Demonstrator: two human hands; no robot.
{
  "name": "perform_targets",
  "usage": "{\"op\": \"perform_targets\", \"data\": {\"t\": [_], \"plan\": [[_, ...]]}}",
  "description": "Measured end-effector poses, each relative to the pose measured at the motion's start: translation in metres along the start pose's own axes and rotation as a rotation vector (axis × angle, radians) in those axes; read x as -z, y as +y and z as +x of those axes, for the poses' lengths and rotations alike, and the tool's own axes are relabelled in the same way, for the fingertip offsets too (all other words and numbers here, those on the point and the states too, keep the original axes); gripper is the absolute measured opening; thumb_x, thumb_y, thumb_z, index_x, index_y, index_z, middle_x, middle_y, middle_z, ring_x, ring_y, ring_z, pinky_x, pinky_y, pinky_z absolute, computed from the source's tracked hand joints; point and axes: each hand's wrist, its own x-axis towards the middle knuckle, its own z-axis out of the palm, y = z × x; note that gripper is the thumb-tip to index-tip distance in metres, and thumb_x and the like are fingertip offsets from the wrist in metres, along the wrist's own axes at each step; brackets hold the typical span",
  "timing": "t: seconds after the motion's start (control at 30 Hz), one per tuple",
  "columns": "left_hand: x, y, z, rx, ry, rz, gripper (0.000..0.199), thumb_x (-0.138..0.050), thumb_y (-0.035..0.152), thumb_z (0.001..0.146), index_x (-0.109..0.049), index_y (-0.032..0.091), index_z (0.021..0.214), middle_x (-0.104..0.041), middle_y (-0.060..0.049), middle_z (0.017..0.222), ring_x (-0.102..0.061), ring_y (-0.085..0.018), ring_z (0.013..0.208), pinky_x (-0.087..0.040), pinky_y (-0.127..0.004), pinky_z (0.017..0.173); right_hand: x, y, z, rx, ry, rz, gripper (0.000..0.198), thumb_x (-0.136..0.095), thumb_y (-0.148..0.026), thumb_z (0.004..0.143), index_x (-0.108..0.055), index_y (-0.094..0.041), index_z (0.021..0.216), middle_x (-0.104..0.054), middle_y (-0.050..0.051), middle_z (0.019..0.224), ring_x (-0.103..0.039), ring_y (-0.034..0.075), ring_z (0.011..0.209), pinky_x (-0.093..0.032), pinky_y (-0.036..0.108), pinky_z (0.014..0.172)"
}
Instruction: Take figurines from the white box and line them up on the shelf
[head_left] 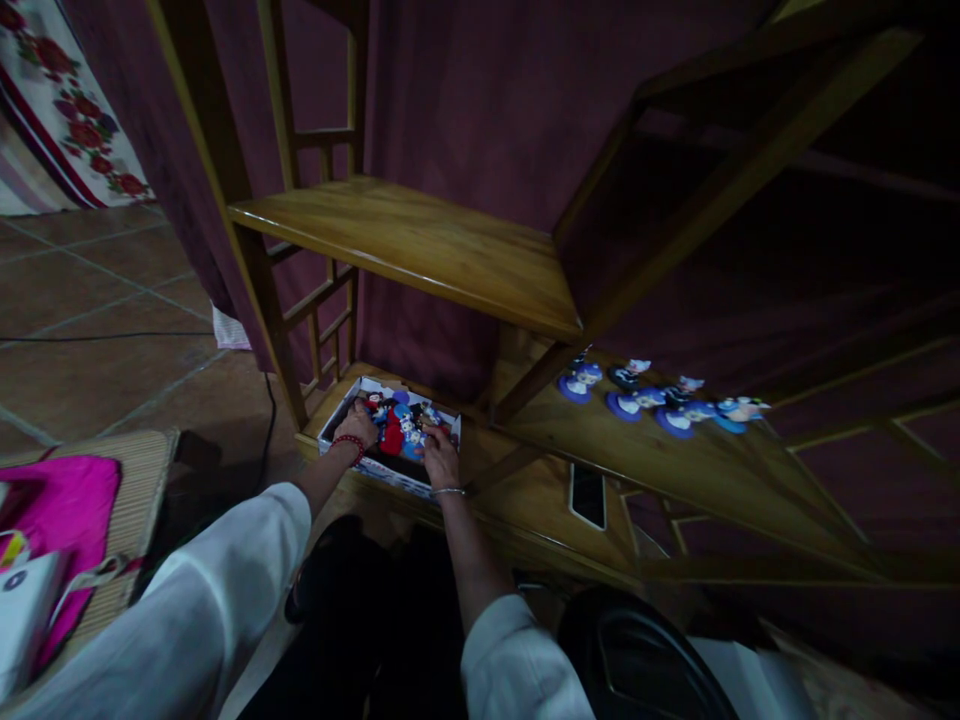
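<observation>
A shallow white cardboard box (pixel 409 484) full of small figurines (pixel 393 440) in red, blue, black and white stands on the lowest shelf board. My left hand (pixel 358 424), with a red bead bracelet at its wrist, reaches in at the box's left end. Its fingers are bent among the figurines, and what they hold, if anything, is hidden. At the right end is my right hand (pixel 441 458), a thin silver bangle on the wrist. Its fingers curl over a small white and blue figurine beside the box's inner wall; the grip is partly hidden.
On the right-hand board (pixel 570 432) several figurines with round bases (pixel 637 402) stand or lean in a group. A smartphone (pixel 588 496) lies on the low shelf. Above the box juts a wooden shelf (pixel 420 240). A black rounded object (pixel 637 650) is at lower right.
</observation>
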Motion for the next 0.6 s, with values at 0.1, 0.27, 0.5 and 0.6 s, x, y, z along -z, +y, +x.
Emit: {"op": "perform_targets", "data": {"t": [0.1, 0.27, 0.5, 0.6], "plan": [[-0.0005, -0.0014, 0.0008, -0.027, 0.016, 0.002, 0.056, -0.045, 0.021, 0.075, -0.027, 0.009, 0.126, -0.045, -0.022, 0.120, -0.049, -0.028, 0.108, -0.039, -0.037, 0.087, 0.0000, 0.0002, 0.0004, -0.028, 0.036, 0.101, 0.031, -0.034, -0.029, 0.081, -0.053, -0.026, 0.106, -0.065, -0.002, 0.070, -0.062, 0.011, 0.066, -0.047, 0.020, 0.060], [-0.0026, -0.0049, 0.0005, -0.039, -0.004, 0.050, 0.041, -0.045, 0.021, 0.074, -0.043, 0.013, 0.114, -0.043, -0.018, 0.120, -0.054, -0.026, 0.100, -0.041, -0.035, 0.083, -0.0012, 0.0005, 0.0000, -0.025, 0.040, 0.112, 0.031, -0.037, -0.032, 0.080, -0.055, -0.026, 0.105, -0.064, -0.003, 0.066, -0.062, 0.012, 0.066, -0.047, 0.021, 0.062], [-0.0053, -0.0079, 0.0007, -0.147, 0.029, 0.118, 0.035, -0.039, 0.019, 0.078, -0.048, 0.019, 0.112, -0.052, -0.014, 0.109, -0.058, -0.022, 0.092, -0.042, -0.033, 0.079, -0.0057, -0.0007, -0.0010, 0.032, 0.017, 0.171, 0.025, -0.046, -0.035, 0.076, -0.052, -0.022, 0.096, -0.063, -0.002, 0.083, -0.062, 0.010, 0.070, -0.047, 0.019, 0.063], [-0.0051, -0.0071, 0.0000, -0.168, 0.022, 0.129, 0.035, -0.041, 0.019, 0.077, -0.046, 0.019, 0.112, -0.056, -0.014, 0.105, -0.058, -0.022, 0.092, -0.041, -0.033, 0.079, -0.0053, -0.0012, -0.0023, 0.019, 0.020, 0.180, 0.024, -0.048, -0.035, 0.075, -0.052, -0.022, 0.095, -0.064, -0.002, 0.079, -0.062, 0.011, 0.070, -0.047, 0.019, 0.063]]}}
